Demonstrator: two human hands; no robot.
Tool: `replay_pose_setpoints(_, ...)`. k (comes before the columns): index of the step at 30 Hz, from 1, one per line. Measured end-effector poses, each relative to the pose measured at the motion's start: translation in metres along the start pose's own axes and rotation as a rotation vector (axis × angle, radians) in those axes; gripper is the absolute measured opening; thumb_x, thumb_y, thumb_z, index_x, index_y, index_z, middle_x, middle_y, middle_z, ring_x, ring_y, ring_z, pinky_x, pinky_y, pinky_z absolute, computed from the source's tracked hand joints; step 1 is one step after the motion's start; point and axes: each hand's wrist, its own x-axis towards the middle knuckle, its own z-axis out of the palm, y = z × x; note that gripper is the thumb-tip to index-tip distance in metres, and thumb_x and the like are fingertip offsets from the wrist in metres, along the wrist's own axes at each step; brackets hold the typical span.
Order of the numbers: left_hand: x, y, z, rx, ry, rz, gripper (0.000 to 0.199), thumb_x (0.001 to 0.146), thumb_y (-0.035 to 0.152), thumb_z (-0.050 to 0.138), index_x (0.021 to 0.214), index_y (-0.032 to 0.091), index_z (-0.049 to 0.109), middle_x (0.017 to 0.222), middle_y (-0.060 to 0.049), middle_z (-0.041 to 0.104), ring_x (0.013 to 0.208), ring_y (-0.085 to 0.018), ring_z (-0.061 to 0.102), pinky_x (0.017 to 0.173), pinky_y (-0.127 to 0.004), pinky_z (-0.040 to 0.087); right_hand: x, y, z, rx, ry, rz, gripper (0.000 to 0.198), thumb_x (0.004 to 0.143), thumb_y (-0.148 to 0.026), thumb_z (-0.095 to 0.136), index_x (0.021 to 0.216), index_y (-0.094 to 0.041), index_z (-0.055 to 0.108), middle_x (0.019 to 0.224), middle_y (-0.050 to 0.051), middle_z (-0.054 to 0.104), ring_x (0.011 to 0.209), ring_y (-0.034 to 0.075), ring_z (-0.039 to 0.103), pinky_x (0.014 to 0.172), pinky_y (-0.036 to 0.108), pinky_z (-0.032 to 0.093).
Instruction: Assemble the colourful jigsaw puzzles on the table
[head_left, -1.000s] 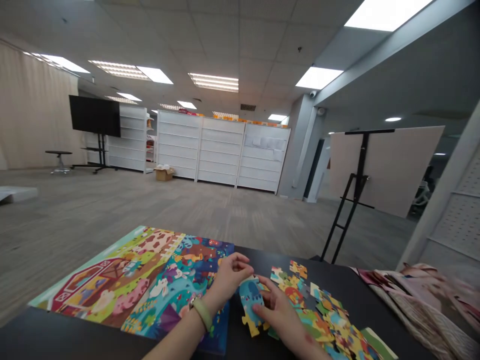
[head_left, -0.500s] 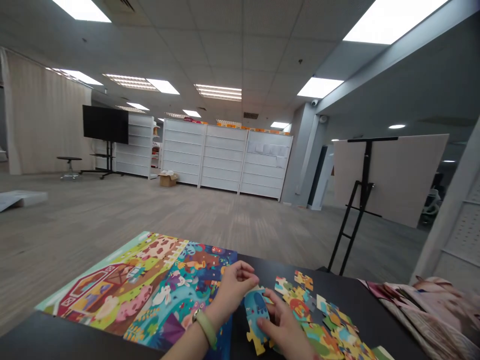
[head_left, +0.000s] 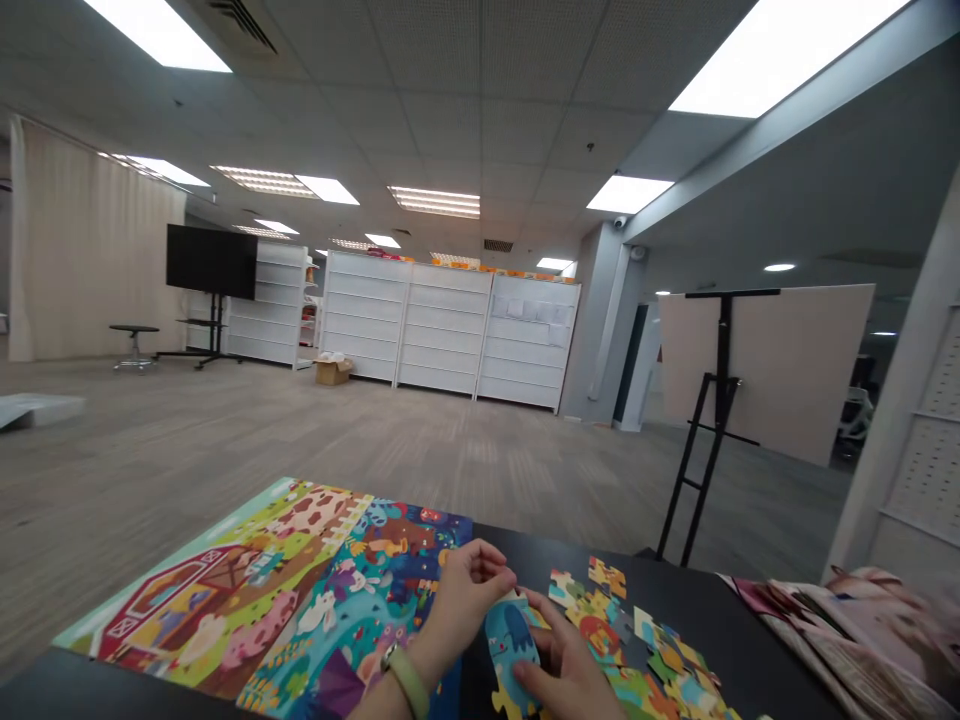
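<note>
Barely moved, right hand (head_left: 568, 668) keeps elephant puzzle piece (head_left: 501, 642) pinched inside black table (head_left: 757, 660)'s far edge; left hand (head_left: 469, 592) half-curled, grip unclear.

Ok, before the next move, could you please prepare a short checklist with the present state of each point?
1. Right grip holds the blue puzzle section: ok.
2. Left grip is apart from that section: cannot tell; its fingertips are very close to the top edge.
3. Blue animal picture is uncovered: not ok; the left forearm crosses it.
4. Loose pieces lie singly: not ok; some overlap.
5. Cloth is apart from the loose pieces: ok; dark table shows between.
</note>
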Motion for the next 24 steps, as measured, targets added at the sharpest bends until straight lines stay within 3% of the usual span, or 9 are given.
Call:
replay_pose_setpoints(8, -0.005, 0.006, 0.004, 0.073, 0.056, 0.044, 0.018, 0.066, 0.022, 0.077, 0.076, 0.017, 0.063, 0.067, -0.001, 0.069, 0.064, -0.018, 0.067, 0.062, -0.026, 0.049, -0.001, 0.007, -0.003, -0.038, 0.029, -0.007, 0.082, 0.077, -0.056, 0.076, 0.143, -0.025, 0.037, 0.082, 0.003, 0.074, 0.07, 0.021, 0.069, 0.064, 0.029, 0.046)
replay_pose_setpoints(24, -0.008, 0.009, 0.008, 0.052, 0.024, 0.044, 0.018, 0.068, 0.024, 0.075, 0.077, 0.017, 0.061, 0.067, -0.001, 0.069, 0.065, -0.019, 0.068, 0.061, -0.026, 0.049, -0.003, -0.003, 0.003, -0.034, 0.083, 0.007, 0.072, 0.078, -0.058, 0.075, 0.134, -0.026, 0.044, 0.078, 0.0, 0.072, 0.07, 0.021, 0.069, 0.064, 0.029, 0.049)
